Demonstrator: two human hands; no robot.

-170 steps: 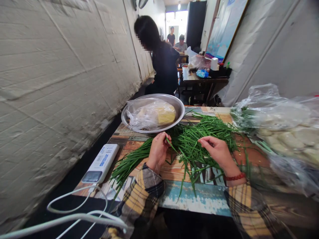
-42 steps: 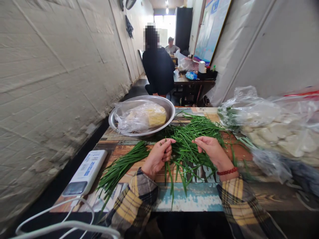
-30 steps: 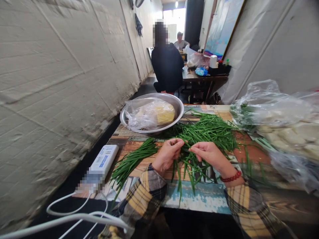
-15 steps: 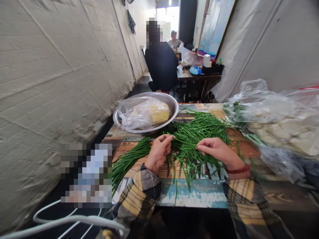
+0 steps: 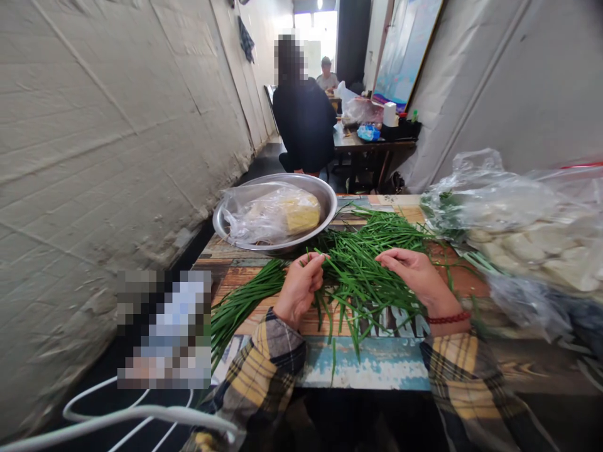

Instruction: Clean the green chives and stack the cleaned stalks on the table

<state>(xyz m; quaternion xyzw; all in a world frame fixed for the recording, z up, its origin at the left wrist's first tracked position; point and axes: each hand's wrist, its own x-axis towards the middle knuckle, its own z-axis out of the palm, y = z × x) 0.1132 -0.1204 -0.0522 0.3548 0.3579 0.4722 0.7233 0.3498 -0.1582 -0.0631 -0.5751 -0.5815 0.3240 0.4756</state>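
Observation:
My left hand is closed in a pinch on a few green chives, whose thin stalks stick out beyond the thumb and below the fingers. Across from it, my right hand, with a red bracelet at the wrist, has thumb and fingertips pressed together over the loose pile of chives. Whatever may be between those fingertips is too small to make out. Left of my left hand lies a neater bundle of chives, its stalks lined up toward the table's near left corner.
A metal basin holding a plastic-wrapped yellow block stands behind the bundle. Clear bags with pale pieces fill the table's right side. White cables loop at lower left. Two people sit farther back by another table.
My right hand has shifted slightly right, away from my left hand. My left hand stays nearly still with its chives.

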